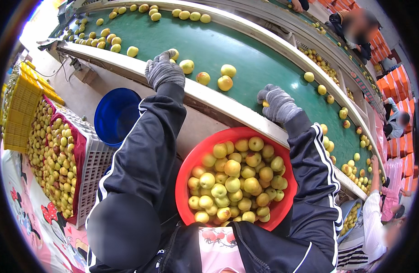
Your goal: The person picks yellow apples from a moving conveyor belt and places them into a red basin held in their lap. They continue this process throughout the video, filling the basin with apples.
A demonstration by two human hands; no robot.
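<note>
Both my hands wear grey knitted gloves and are over a green conveyor belt (257, 58) with yellow-green fruits, jujube-like, scattered on it. My left hand (165, 70) is at the belt's near edge, its fingertips on a fruit (174, 54); a firm grip cannot be told. My right hand (277, 102) is curled around a small yellow fruit (265, 103), partly hidden by the fingers. Between the hands lie several loose fruits (225, 83). Below them, a red plastic basin (184, 191) full of the same fruits stands against my lap.
A white metal rail (230, 109) edges the belt's near side. At left are a blue bucket (102, 116), a lined white crate (93, 163) full of fruit and yellow crates (16, 136). A co-worker's arm (375, 174) reaches onto the belt at right; other people are beyond it.
</note>
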